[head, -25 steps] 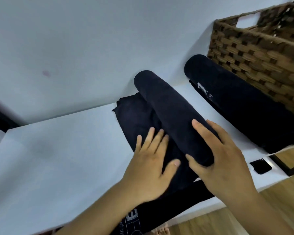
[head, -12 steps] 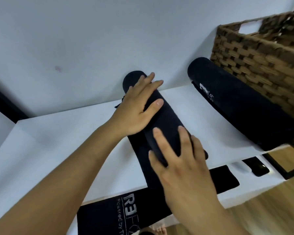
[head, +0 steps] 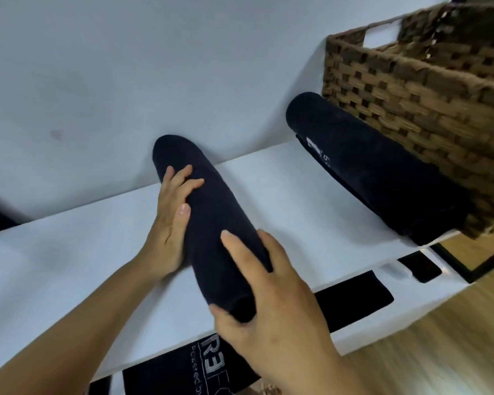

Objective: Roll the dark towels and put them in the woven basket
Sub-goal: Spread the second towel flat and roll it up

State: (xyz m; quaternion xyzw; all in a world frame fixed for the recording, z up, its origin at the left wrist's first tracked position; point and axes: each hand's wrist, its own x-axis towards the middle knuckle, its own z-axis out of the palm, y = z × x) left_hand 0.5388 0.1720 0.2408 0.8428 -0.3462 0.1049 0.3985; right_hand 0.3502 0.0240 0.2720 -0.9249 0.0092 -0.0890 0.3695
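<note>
A bare strip of counter is left open between the rolled towel and the second roll. That second roll is pressed against the woven basket, whose near side is thereby blocked. Behind, passage is closed by the wall; the counter's left part is unobstructed.

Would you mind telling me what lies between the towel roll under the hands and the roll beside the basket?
Nothing: in the head view, only bare white tabletop separates the held roll from the other roll.
</note>
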